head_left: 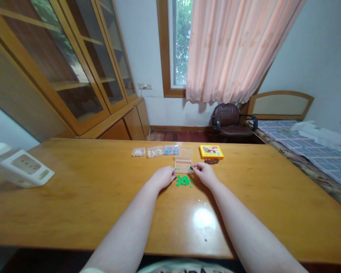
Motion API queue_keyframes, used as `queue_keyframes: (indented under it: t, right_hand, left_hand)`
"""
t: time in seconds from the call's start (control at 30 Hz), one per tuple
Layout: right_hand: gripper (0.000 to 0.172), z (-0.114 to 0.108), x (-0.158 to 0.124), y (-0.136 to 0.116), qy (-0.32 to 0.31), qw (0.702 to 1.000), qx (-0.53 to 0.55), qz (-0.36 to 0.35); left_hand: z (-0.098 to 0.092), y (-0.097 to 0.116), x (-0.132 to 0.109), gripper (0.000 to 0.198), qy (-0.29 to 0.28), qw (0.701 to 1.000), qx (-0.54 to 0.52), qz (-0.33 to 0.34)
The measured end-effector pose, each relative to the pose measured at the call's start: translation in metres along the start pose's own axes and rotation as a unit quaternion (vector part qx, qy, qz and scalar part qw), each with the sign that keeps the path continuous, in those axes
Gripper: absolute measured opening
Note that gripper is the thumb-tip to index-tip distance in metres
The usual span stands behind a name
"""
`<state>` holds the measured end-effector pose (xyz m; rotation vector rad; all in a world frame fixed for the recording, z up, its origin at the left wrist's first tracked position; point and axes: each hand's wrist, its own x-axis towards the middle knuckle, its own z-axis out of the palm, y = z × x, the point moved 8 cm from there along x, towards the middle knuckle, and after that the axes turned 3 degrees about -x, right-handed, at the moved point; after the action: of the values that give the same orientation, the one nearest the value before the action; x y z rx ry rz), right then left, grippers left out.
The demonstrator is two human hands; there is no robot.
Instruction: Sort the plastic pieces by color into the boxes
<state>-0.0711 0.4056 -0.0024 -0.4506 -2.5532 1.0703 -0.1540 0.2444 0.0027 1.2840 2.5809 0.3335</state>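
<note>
A small clear plastic box (183,160) stands with its lid raised near the middle of the table, and a few small green pieces lie inside it. Just in front of it is a loose pile of small green pieces (183,181). My left hand (164,178) rests at the left side of the pile, its fingers pinched together; what they hold, if anything, is too small to make out. At the box's right front corner, my right hand (206,173) pinches a small green piece (190,168) over the box.
Behind, to the left, are a clear box with blue pieces (171,150), one with pale pieces (155,151) and a smaller one (138,152). A yellow box (211,152) and brown pieces (211,161) lie right. A white appliance (19,167) stands far left.
</note>
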Motion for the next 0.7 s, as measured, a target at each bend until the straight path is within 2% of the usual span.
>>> queue_keyframes:
  t: [0.13, 0.27, 0.33, 0.43, 0.53, 0.6, 0.7]
  right_hand:
    - [0.031, 0.007, -0.001, 0.002, -0.025, 0.999, -0.039, 0.017]
    - [0.031, 0.003, -0.002, -0.002, -0.032, 0.998, -0.059, -0.01]
    - [0.027, 0.006, -0.005, -0.007, -0.062, 0.996, -0.062, -0.03]
    - [0.025, 0.015, -0.011, -0.016, -0.125, 0.987, -0.077, -0.063]
    - [0.024, 0.02, -0.015, -0.02, -0.148, 0.982, -0.088, -0.079]
    - [0.023, 0.02, -0.015, -0.019, -0.153, 0.981, -0.084, -0.081]
    - [0.018, 0.024, -0.016, -0.015, -0.189, 0.977, -0.053, -0.082]
  left_hand:
    - [0.001, 0.0, -0.001, 0.015, -0.009, 1.0, -0.004, -0.006]
    - [-0.002, 0.005, -0.002, 0.015, 0.004, 1.0, -0.013, 0.018]
    - [-0.008, 0.007, -0.002, 0.016, 0.03, 0.999, -0.025, 0.029]
    - [-0.022, 0.009, -0.003, 0.017, 0.108, 0.992, -0.05, 0.03]
    - [-0.032, 0.009, -0.005, 0.02, 0.166, 0.983, -0.068, 0.032]
    - [-0.029, 0.012, -0.005, 0.02, 0.146, 0.986, -0.06, 0.045]
    - [-0.018, 0.015, -0.004, 0.015, 0.082, 0.994, -0.027, 0.062]
